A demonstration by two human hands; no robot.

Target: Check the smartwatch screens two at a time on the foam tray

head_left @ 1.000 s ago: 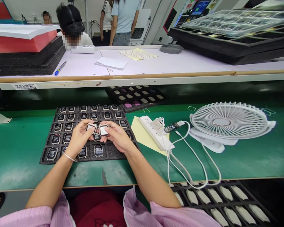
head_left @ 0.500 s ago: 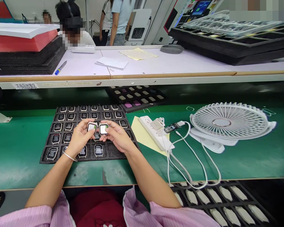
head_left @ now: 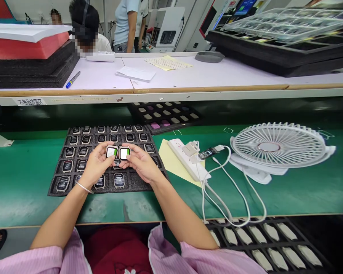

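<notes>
Side by side over the tray, two square smartwatch cases without straps show lit white and green screens. My left hand (head_left: 99, 161) is closed on the left watch case (head_left: 111, 152), its thumb at the screen's lower edge. Gripped by my right hand (head_left: 140, 161) is the right watch case (head_left: 124, 153), the thumb at its right side. Below them lies a black foam tray (head_left: 137, 182) with rows of pockets. Most visible pockets hold similar cases, such as a lit watch case (head_left: 119, 180) with white text; my hands hide part of the tray.
Right of the tray, a white power strip (head_left: 185, 158) with cables lies on yellow paper (head_left: 168, 163). A white fan (head_left: 274, 146) stands farther right. Another foam tray (head_left: 183, 123) sits under the shelf (head_left: 165, 85). More cases fill a tray (head_left: 263, 243) below the bench edge.
Both screens show more green along their edges now. My hands stay in nearly the same place, still holding the two cases. People standing in the background have shifted.
</notes>
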